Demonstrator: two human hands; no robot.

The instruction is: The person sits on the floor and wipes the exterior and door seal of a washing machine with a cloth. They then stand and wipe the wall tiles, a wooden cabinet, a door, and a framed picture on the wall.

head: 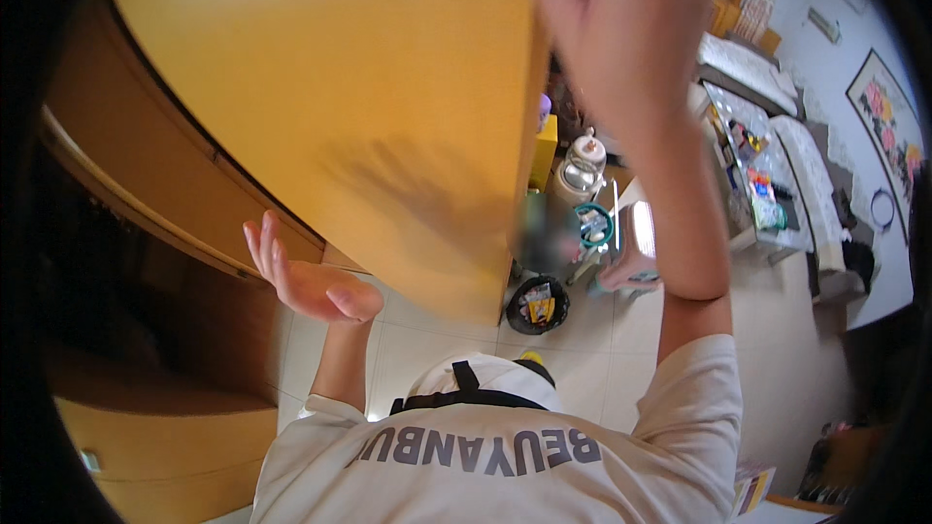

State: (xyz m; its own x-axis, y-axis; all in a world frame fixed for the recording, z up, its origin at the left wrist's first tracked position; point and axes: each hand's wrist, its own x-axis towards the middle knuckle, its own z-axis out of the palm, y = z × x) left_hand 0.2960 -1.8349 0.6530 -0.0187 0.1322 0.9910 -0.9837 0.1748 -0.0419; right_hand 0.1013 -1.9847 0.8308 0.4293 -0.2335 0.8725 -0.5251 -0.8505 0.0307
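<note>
My left hand (313,282) is raised at the left, palm up with fingers apart, and holds nothing. It is in front of the open side of a wooden wardrobe (189,444). My right hand (619,7) reaches up large and blurred at the top edge, beside the edge of a yellow wooden door panel (328,87). The frame cuts off its fingers, so whether it holds or touches anything cannot be told. A hand-shaped shadow falls on the panel between the two hands.
Beyond the panel's edge stand a lined waste bin (537,305), a glass jar (585,160), a teal basket (593,224) and a pink and white plastic stool (633,262). Farther right are a cluttered table (757,167), a covered sofa (808,196) and a framed flower picture (885,124) on the wall.
</note>
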